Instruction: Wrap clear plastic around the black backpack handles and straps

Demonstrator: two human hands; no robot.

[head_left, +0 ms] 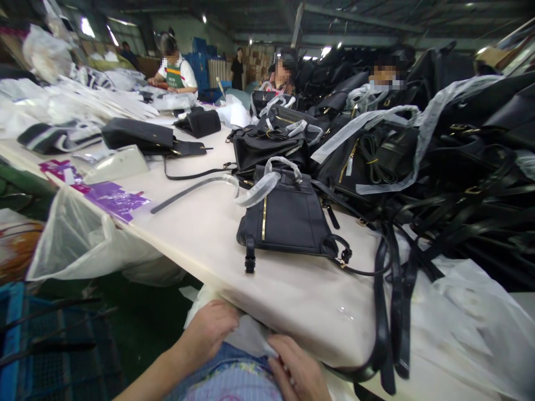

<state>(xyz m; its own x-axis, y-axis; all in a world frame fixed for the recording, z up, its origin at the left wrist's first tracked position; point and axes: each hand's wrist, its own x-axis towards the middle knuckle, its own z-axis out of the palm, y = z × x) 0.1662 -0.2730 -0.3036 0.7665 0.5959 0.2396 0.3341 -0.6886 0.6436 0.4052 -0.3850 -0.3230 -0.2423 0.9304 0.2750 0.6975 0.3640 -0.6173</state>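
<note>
Below the near table edge, close to my body, a thin whitish sheet (249, 336) stretches between my hands; whether it is plastic or paper I cannot tell. My left hand (215, 323) is closed on its left side, fingers curled. On the right side, my right hand (298, 367) pinches the sheet's edge between thumb and fingers. Just beyond them a black backpack (288, 217) lies flat on the table. It has a gold zipper (264, 218), a plastic-wrapped handle (284, 161) and buckled straps (249, 256).
A large heap of black bags (472, 145) covers the table's right side, with straps (388, 312) hanging over the near edge. At left are a clear plastic bag (79, 239), purple tape (115, 200) and a blue crate (54, 345). Across the table a person (175, 75) works.
</note>
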